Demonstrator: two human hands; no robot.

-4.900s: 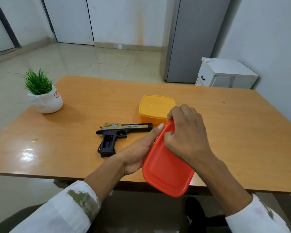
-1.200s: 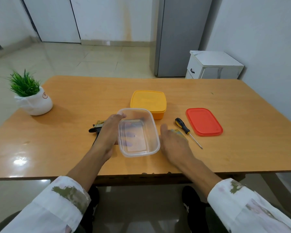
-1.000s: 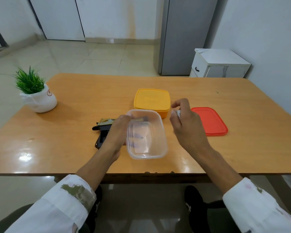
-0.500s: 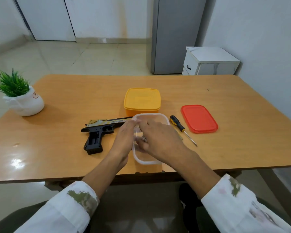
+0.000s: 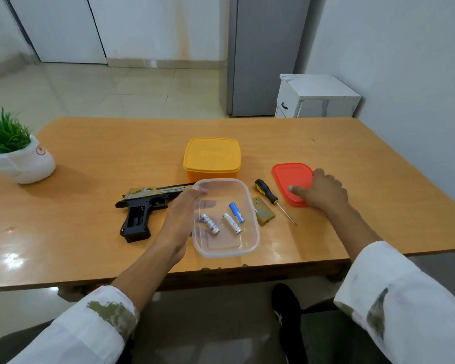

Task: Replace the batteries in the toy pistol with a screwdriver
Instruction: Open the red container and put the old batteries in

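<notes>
Pale walls and a tiled floor lie behind the orange-brown wooden surface (image 5: 90,232), where the black toy pistol with a gold slide (image 5: 142,206) lies on its side left of centre, muzzle just beside a clear plastic container (image 5: 222,181). Its grip bay looks open and empty, and a small olive battery cover (image 5: 263,212) lies loose next to the black-and-yellow-handled screwdriver (image 5: 267,194), so the unscrewing and opening appear done. Three cylindrical batteries (image 5: 232,223) lie in the clear container; whether they are the spent or the fresh ones cannot be told. The left hand (image 5: 181,216) holds the container's left wall, thumb over the rim and fingers curled beneath. The right hand (image 5: 323,191) rests on the flat red plastic lid (image 5: 290,177), thumb pressed on top and fingers curled over its far edge. Left to do, by my reckoning: load cells into the grip, refit the cover and drive its screw.
</notes>
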